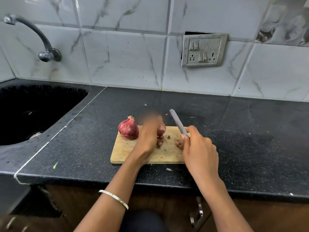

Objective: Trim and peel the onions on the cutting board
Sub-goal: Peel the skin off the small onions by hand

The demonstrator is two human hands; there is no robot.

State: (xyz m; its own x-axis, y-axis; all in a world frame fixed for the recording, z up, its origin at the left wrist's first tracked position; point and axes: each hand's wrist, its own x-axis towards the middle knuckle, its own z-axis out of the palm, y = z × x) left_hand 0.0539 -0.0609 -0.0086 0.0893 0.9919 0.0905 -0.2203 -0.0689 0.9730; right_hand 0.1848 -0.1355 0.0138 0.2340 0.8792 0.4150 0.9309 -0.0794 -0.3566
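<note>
— Nearest to us: what do you record?

— Two bare forearms reaching over the counter edge. On the left wrist, a silver bangle [115,198]. Below the black granite countertop [234,131], dark cabinet fronts with a metal handle [199,210].

— And the hands?

— Left hand [148,136] is over the wooden cutting board [127,151], fingers curled down around a red onion [161,129] that shows only as a sliver past the knuckles. The fingertips at the far side are blurred; I cannot tell how they lie there. Right hand [199,148] grips the handle of a knife [178,122], fingers wrapped round it, thumb along the top. The grey blade points up and away toward the wall, off the board and not touching either onion.

— Where does the second onion stand?

— A whole red onion [128,128], skin on, sits on the board's far left corner, just beside the left hand, stem tip upward.

— Any debris?

— Small skin scraps [168,136] on the board between the hands, and a few flecks on the countertop near the board.

— Surroundings?

— Black sink [41,104] set into the countertop at left, a curved metal tap [33,36] on the marble-patterned wall tiles [125,52] above it, and a switch-and-socket plate [204,50] on the wall at right.
</note>
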